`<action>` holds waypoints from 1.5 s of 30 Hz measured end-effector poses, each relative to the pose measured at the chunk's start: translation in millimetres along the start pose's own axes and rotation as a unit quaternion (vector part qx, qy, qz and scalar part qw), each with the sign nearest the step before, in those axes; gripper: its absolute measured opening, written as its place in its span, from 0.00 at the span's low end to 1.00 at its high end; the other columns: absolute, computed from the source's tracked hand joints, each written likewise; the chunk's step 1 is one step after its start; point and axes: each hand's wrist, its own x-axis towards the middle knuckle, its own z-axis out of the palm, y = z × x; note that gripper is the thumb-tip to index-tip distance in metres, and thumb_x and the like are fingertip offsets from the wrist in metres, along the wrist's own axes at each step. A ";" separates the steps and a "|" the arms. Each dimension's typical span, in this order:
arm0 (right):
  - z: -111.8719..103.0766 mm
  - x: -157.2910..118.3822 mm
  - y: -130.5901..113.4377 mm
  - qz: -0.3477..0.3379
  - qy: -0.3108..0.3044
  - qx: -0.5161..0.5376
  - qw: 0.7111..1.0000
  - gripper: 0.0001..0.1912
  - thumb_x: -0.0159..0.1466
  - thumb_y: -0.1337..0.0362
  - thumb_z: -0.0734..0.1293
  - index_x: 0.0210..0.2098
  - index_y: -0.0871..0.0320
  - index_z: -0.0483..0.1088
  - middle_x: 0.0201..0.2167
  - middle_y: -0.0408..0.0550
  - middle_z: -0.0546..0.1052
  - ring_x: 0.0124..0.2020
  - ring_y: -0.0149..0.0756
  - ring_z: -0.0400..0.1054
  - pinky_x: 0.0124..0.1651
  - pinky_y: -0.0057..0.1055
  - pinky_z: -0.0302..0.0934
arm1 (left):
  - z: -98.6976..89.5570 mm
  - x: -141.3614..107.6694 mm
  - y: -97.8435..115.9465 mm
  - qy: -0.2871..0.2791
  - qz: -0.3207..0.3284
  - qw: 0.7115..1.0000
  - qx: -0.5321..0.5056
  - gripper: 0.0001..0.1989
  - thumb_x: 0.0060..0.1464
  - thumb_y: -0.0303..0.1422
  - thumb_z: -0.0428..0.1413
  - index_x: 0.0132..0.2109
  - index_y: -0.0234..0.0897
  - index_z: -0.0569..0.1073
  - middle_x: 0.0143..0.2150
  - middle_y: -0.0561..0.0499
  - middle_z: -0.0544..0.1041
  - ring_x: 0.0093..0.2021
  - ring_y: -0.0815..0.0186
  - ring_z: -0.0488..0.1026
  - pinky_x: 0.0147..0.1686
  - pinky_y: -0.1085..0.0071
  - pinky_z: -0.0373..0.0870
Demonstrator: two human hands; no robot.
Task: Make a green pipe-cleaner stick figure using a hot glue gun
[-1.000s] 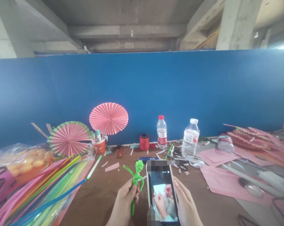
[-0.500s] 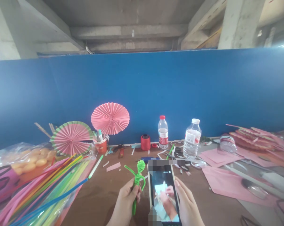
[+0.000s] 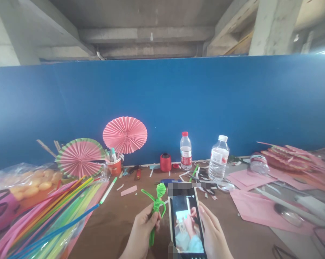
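Observation:
Between the thumb and fingers of my left hand point(image 3: 144, 227) is a green pipe-cleaner figure point(image 3: 160, 190), upright, with a coiled round head, two bent arms and a stem below. My right hand point(image 3: 214, 230) grips the right edge of a smartphone point(image 3: 186, 219) with a light-coloured case. On its lit screen a picture of hands at work shows; parts of the phone are blurred out by blocks. The figure and the phone are side by side, a small gap apart, over the brown table point(image 3: 105, 233).
Bundled coloured pipe cleaners point(image 3: 51, 219) lie at left beside a plastic bag of orange balls point(image 3: 35, 181). Behind stand pleated pink paper fans point(image 3: 124, 135), a red pen cup point(image 3: 114, 167), red thread spool point(image 3: 165, 163) and two bottles point(image 3: 219, 160). Pink paper sheets point(image 3: 262, 208) cover the right.
The picture on the phone screen has changed. The view has shifted very slightly; both hands keep the same hold on the figure and the phone.

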 end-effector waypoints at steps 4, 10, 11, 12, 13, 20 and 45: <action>-2.4 0.0 -1.6 -0.019 -0.025 -0.010 0.999 0.14 0.54 0.53 0.65 0.29 0.59 0.68 0.21 0.42 0.70 0.21 0.28 0.62 0.26 0.23 0.59 | -0.2 -0.1 -1.1 -0.005 -0.003 1.000 -0.009 0.09 0.49 0.34 0.55 0.27 0.31 0.69 0.22 0.55 0.61 0.21 0.75 0.55 0.21 0.78 0.52; 5.2 -3.5 -8.0 0.003 -0.019 0.011 1.000 0.15 0.52 0.53 0.67 0.23 0.59 0.66 0.25 0.44 0.71 0.28 0.34 0.67 0.34 0.29 0.64 | 0.5 0.4 -1.3 -0.010 0.005 1.000 0.004 0.09 0.50 0.33 0.54 0.27 0.31 0.69 0.22 0.55 0.61 0.21 0.76 0.56 0.21 0.78 0.52; 4.9 -3.3 -6.5 0.018 0.006 0.019 1.000 0.15 0.50 0.53 0.68 0.26 0.59 0.68 0.26 0.44 0.72 0.30 0.37 0.68 0.36 0.31 0.64 | 0.4 0.5 -1.4 -0.012 0.005 1.000 0.003 0.09 0.50 0.33 0.54 0.27 0.31 0.69 0.22 0.55 0.61 0.21 0.76 0.55 0.21 0.78 0.52; 4.1 -2.8 -4.8 0.027 0.027 0.021 0.999 0.16 0.49 0.52 0.69 0.30 0.58 0.69 0.28 0.45 0.73 0.31 0.38 0.69 0.36 0.32 0.65 | 0.2 0.5 -1.4 -0.013 0.004 1.000 0.002 0.09 0.50 0.33 0.54 0.27 0.31 0.69 0.22 0.55 0.61 0.20 0.76 0.55 0.21 0.78 0.51; 3.0 -2.2 -3.2 0.026 0.040 0.017 0.999 0.19 0.48 0.52 0.69 0.34 0.59 0.69 0.30 0.46 0.74 0.32 0.39 0.69 0.37 0.33 0.65 | 0.0 0.4 -1.5 -0.014 0.001 1.000 0.001 0.09 0.50 0.33 0.54 0.27 0.32 0.68 0.22 0.55 0.61 0.20 0.76 0.55 0.21 0.78 0.51; -6.1 1.6 -0.2 -0.017 0.037 -0.061 0.997 0.22 0.49 0.51 0.68 0.35 0.62 0.72 0.28 0.49 0.76 0.28 0.38 0.70 0.30 0.28 0.65 | -1.9 -0.5 -2.9 -0.019 -0.005 1.000 0.014 0.09 0.51 0.33 0.53 0.27 0.32 0.67 0.22 0.55 0.61 0.21 0.76 0.56 0.22 0.77 0.52; 0.3 -1.9 -1.6 0.031 0.051 0.017 0.998 0.28 0.47 0.51 0.69 0.43 0.61 0.70 0.33 0.50 0.76 0.32 0.42 0.71 0.31 0.31 0.66 | -3.3 2.2 -7.0 -0.021 -0.011 0.999 0.025 0.09 0.50 0.34 0.54 0.27 0.33 0.67 0.22 0.56 0.61 0.20 0.76 0.55 0.21 0.77 0.50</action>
